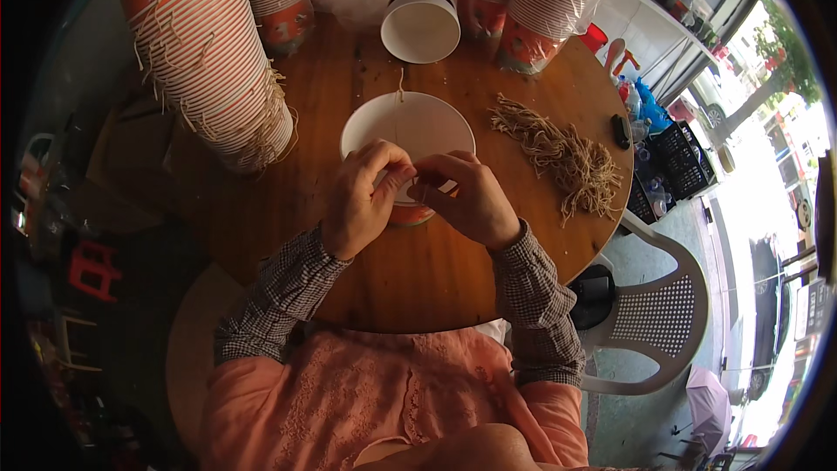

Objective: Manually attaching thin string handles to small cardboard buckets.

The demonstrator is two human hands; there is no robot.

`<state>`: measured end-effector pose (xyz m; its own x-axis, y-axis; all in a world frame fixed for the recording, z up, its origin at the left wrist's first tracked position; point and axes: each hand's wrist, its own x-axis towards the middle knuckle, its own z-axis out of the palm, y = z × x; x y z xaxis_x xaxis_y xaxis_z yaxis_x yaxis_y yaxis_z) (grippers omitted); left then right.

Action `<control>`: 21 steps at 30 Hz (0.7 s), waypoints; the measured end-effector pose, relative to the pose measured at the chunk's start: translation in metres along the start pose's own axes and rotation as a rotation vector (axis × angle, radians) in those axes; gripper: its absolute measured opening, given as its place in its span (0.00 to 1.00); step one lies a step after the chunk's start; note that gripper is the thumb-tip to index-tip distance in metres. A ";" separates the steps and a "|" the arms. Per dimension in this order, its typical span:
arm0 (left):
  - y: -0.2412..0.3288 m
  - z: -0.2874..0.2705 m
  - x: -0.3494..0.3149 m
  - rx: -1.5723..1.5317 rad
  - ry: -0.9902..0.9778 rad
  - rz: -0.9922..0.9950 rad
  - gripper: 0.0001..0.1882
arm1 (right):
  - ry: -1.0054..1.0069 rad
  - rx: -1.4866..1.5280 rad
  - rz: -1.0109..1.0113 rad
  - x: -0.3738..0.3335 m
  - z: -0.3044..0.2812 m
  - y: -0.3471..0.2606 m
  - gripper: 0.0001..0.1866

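Observation:
A white-lined paper bucket (418,113) with an orange outside stands open on the round wooden table in front of me. A short piece of twine (401,85) sticks up at its far rim. Over the near rim, my left hand (366,196) and my right hand (475,196) meet, thumbs and fingers pinched closed. Whatever is between their fingertips is too small to make out. To the right of the bucket lies a loose bundle of tan twine (567,157).
At the left rises a tall stack of paper buckets (205,44) with twine ends hanging from it. More stacks, wrapped in clear plastic (558,0), stand at the back. Two nested buckets (421,30) lie tipped beyond mine. A grey plastic chair (658,314) is at the right.

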<state>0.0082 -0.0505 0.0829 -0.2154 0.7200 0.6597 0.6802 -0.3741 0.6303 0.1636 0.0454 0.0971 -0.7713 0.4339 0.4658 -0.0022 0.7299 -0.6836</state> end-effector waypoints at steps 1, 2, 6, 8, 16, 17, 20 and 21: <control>0.000 0.001 0.003 -0.003 0.011 0.043 0.04 | -0.002 -0.004 -0.002 0.001 0.001 -0.001 0.10; -0.003 0.001 0.005 -0.004 0.015 0.045 0.04 | -0.002 -0.012 0.036 0.003 0.003 -0.002 0.09; -0.013 0.004 -0.001 -0.072 0.086 -0.010 0.06 | 0.134 0.063 0.177 0.006 0.015 -0.004 0.06; -0.011 0.004 -0.007 -0.129 0.088 -0.094 0.09 | 0.194 0.028 0.134 0.003 0.018 0.001 0.05; -0.002 -0.002 -0.005 -0.086 -0.074 -0.151 0.14 | 0.265 0.006 0.092 0.007 0.026 0.005 0.05; 0.000 -0.003 -0.004 -0.092 -0.087 -0.136 0.14 | 0.283 0.009 0.101 0.006 0.027 0.004 0.05; 0.002 -0.003 -0.002 -0.161 -0.064 -0.244 0.12 | 0.326 0.053 0.119 0.007 0.026 -0.001 0.05; 0.000 -0.005 -0.003 -0.160 -0.060 -0.244 0.12 | 0.353 0.095 0.130 0.007 0.025 -0.002 0.05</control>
<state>0.0051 -0.0559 0.0833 -0.3137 0.8316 0.4583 0.4932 -0.2698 0.8270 0.1419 0.0336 0.0881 -0.5027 0.6866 0.5253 0.0094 0.6119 -0.7909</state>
